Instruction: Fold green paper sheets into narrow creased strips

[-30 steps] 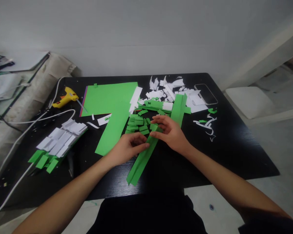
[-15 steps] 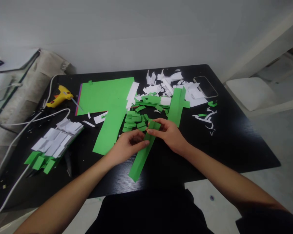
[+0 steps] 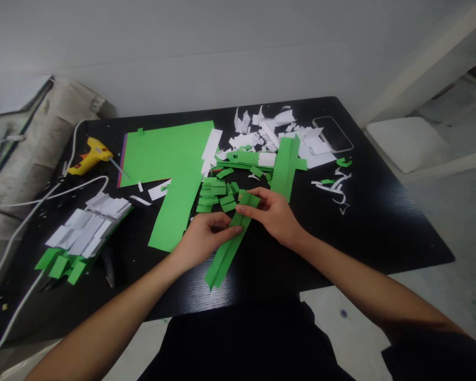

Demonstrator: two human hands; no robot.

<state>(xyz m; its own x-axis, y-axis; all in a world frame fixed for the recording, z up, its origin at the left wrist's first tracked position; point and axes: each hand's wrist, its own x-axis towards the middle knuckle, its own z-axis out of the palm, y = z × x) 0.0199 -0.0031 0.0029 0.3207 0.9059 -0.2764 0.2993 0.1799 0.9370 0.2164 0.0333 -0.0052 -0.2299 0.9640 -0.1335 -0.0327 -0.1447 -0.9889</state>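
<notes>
Between my hands is a long green paper strip (image 3: pixel 227 257), creased along its length and slanting down toward the near edge of the table. My left hand (image 3: pixel 204 235) grips its left side around the middle, thumb on top and the other fingers underneath, partly hidden. At the upper end my right hand (image 3: pixel 273 214) pinches the strip between thumb and fingers. Just beyond my hands lie several small folded green paper pieces (image 3: pixel 212 188). A second creased green strip (image 3: pixel 284 168) rests behind my right hand, and a flat green sheet (image 3: pixel 174 211) lies beside my left hand.
A yellow glue gun (image 3: pixel 90 156) with a white cable (image 3: pixel 14 233) lies at the left, near a layered white-and-green paper piece (image 3: pixel 83 227). White paper scraps (image 3: pixel 275 124) and a phone (image 3: pixel 333 133) sit at the back right. Curled trimmings (image 3: pixel 339 188) lie on the right.
The strip's lower end has tilted slightly, and its lengthwise crease shows more plainly. Both hands keep their hold in nearly the same place. The view has shifted a little.
</notes>
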